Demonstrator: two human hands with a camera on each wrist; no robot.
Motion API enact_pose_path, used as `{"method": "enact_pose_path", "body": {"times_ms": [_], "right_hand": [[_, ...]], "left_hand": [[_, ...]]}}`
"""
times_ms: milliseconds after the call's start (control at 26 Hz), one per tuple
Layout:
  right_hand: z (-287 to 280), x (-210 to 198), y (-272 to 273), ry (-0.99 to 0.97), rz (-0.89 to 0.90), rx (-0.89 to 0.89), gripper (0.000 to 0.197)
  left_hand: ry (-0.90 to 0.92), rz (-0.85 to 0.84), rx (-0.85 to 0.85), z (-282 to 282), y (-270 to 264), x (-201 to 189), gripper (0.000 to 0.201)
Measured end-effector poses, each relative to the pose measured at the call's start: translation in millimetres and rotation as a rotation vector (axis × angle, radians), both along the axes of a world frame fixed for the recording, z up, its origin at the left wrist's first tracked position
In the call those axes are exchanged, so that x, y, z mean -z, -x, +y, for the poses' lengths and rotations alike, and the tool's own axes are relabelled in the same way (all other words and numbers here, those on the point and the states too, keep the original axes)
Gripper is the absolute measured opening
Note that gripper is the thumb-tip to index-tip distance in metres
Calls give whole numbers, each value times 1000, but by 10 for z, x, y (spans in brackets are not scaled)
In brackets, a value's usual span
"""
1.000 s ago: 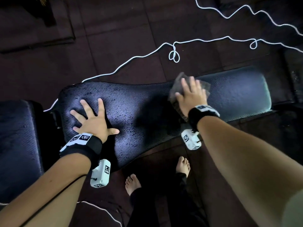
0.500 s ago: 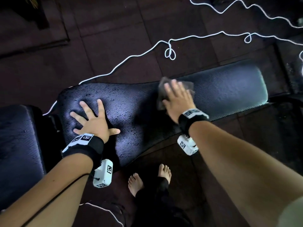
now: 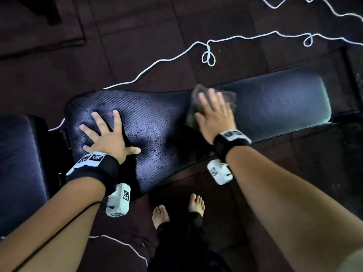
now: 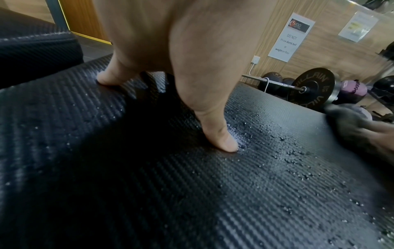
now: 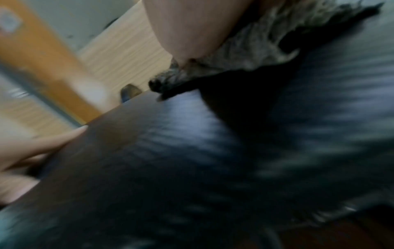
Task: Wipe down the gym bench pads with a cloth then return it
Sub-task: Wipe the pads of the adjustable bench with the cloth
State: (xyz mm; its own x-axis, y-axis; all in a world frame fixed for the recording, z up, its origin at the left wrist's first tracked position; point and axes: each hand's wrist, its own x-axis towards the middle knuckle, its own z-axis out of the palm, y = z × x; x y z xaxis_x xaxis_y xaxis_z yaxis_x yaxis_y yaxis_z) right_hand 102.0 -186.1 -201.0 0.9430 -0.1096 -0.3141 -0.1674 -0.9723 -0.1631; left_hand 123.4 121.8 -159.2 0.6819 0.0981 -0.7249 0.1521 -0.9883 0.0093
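Note:
A long black textured bench pad [image 3: 275, 103] runs across the head view, with small droplets on its middle [image 4: 287, 151]. My left hand [image 3: 107, 134] lies flat on the pad's left end, fingers spread, thumb [image 4: 221, 139] pressed down. My right hand [image 3: 214, 112] presses flat on a grey cloth [image 3: 229, 97] at the pad's middle, blurred by motion. The cloth [image 5: 251, 48] bunches under my palm in the right wrist view. A second pad [image 3: 15, 163] sits at the far left.
A white cord [image 3: 208, 54] snakes over the dark floor tiles behind the bench. My bare feet [image 3: 178, 209] stand in front of it. A barbell with a black plate [image 4: 311, 87] and medicine balls lie by a wooden wall with posted signs.
My right hand slid the cloth leftward along the pad and toward its far edge, then slightly back right. The left hand has stayed planted.

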Motion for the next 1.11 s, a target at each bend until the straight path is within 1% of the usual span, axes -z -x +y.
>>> {"method": "enact_pose_path", "body": {"times_ms": [38,77,115,154,192,231,269,307,346,384,423,461,538,576,615,653,692,768,807,845,884,922,961,1037,1076,1114], "right_hand": [[-216,-9,137,-5,0,118,70],[-294,-20,262,-17,5,217,69],[-212,-31,375,-11,13,294,70],[11,-42,457,-3,19,327,71],[315,-46,522,-11,30,285,72],[649,-57,587,-42,45,179,73],[932,-79,674,-85,67,38,72],[1074,-111,760,-114,80,-106,71],[1022,-110,791,-99,78,-234,70],[804,-96,790,-78,55,-291,70],[516,-84,798,-50,46,-266,70],[227,-73,834,-16,48,-180,70],[-144,-94,942,6,63,71,69],[-132,-98,974,8,71,144,70],[32,-98,976,12,65,161,72],[288,-80,978,18,55,110,74],[597,-68,1002,-2,56,23,75],[1081,-85,1070,-82,69,-200,74],[1138,-93,1092,-92,68,-298,74],[1043,-94,1093,-80,46,-380,73],[818,-70,1071,-55,20,-406,73],[518,-48,1048,-31,21,-374,73],[211,-40,1027,-4,28,-279,73],[-204,-81,1015,14,40,-6,72],[-183,-88,1007,15,45,88,72],[-1,-79,1001,14,36,132,74]], "left_hand": [[-4,2,8,10,15,3,143],[-7,1,14,19,12,7,143],[-9,5,13,20,10,15,143],[-9,8,9,16,0,14,144],[-12,11,3,12,-9,6,144],[-14,16,-5,4,-23,-7,144],[-14,24,-12,-12,-29,-20,144],[-15,31,-16,-23,-23,-31,144],[-19,30,-12,-18,-21,-40,144],[-19,28,-9,-16,-20,-44,144],[-16,26,-11,-14,-17,-42,145],[-16,23,-14,-17,-17,-42,145],[-23,22,-11,-26,-20,-44,146],[-25,25,-9,-32,-23,-39,146],[-26,29,-8,-36,-23,-35,146],[-26,30,-11,-39,-25,-37,146],[-25,30,-12,-37,-25,-44,146],[-24,27,-7,-25,-15,-55,145],[-23,24,-1,-17,-10,-61,144],[-18,19,6,-19,-7,-62,144],[-11,14,9,-13,-2,-56,143],[-7,10,9,-9,1,-54,143],[-6,10,11,-5,-1,-49,143],[-13,12,14,-5,-5,-38,144],[-16,15,11,-3,-12,-30,143],[-17,14,13,-5,-15,-33,143]]}}
